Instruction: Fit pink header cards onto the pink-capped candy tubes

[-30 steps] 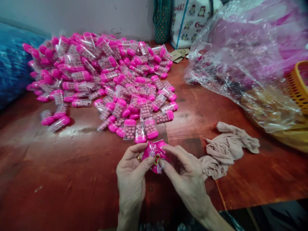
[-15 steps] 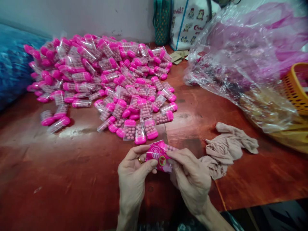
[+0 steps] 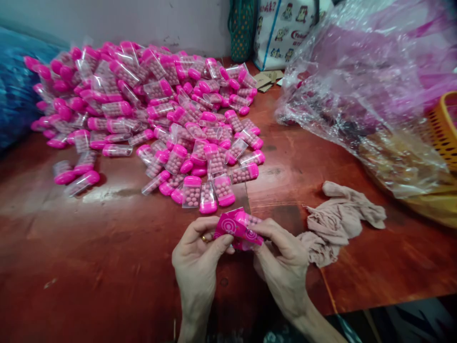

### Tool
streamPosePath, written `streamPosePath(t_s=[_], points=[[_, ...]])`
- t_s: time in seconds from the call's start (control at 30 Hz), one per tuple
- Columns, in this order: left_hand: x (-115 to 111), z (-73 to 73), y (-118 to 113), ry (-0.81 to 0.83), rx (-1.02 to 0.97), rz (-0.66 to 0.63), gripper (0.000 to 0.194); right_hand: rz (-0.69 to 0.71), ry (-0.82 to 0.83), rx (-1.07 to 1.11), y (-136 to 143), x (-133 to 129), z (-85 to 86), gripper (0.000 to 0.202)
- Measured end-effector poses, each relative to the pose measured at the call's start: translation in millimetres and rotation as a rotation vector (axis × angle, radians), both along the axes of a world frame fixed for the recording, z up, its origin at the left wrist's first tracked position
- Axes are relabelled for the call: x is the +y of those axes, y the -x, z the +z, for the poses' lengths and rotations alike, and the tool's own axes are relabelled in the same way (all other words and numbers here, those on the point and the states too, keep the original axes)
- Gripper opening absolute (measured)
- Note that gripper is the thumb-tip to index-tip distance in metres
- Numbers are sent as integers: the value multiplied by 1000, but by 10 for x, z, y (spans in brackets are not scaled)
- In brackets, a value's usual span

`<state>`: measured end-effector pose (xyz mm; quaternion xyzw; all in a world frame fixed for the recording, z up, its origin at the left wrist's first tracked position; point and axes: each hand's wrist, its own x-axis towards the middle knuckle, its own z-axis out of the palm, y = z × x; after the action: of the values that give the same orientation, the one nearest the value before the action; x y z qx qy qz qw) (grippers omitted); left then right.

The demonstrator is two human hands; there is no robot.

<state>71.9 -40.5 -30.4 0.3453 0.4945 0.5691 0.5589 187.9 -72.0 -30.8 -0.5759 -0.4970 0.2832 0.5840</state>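
Observation:
At the near middle of the wooden table, my left hand (image 3: 194,264) pinches a pink printed plastic wrapper (image 3: 227,224) between thumb and fingers; a gold ring is on one finger. My right hand (image 3: 285,262) grips a small clear container (image 3: 247,219) with a pink cap and pink candy balls inside. Its fingers also press on the wrapper's right side. The container lies against the wrapper, partly behind it; whether it is inside is unclear. Just beyond my hands begins a large pile of similar candy containers (image 3: 123,109), several with pink ends facing me.
A crumpled beige cloth (image 3: 339,221) lies right of my hands. Clear plastic bags (image 3: 342,76) and a yellow basket (image 3: 442,133) occupy the right. A white printed bag (image 3: 280,35), a green dotted pouch (image 3: 241,31) and cardboard pieces (image 3: 264,81) stand behind. Blue plastic (image 3: 17,81) is at left.
The wrapper has turned and its right part now folds across the container's lower end. My right fingers have shifted slightly along it. The view has moved a little.

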Motion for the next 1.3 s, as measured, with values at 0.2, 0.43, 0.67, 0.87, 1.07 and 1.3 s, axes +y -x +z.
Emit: streamPosePath(t_s=[0.2, 0.43, 0.67, 0.87, 1.07, 1.3], points=[[-36, 5, -40, -137, 124, 41, 26, -48, -22, -131, 9, -9, -10, 17], [-82, 47, -64, -186, 222, 93, 28, -31, 29, -207, 13, 6, -2, 17], [-84, 31, -63, -188, 250, 118, 15, -23, 70, -170, -21, 7, -45, 17], [-88, 20, -32, -248, 432, 129, 12, -14, 81, -208, -49, 0, -96, 17], [-5, 4, 17, -148, 173, 9, 9, -21, 13, -252, -67, -1, -75, 23], [24, 90, 70, -45, 83, -292, 16, 70, 15, -194, -68, 23, -29, 23]])
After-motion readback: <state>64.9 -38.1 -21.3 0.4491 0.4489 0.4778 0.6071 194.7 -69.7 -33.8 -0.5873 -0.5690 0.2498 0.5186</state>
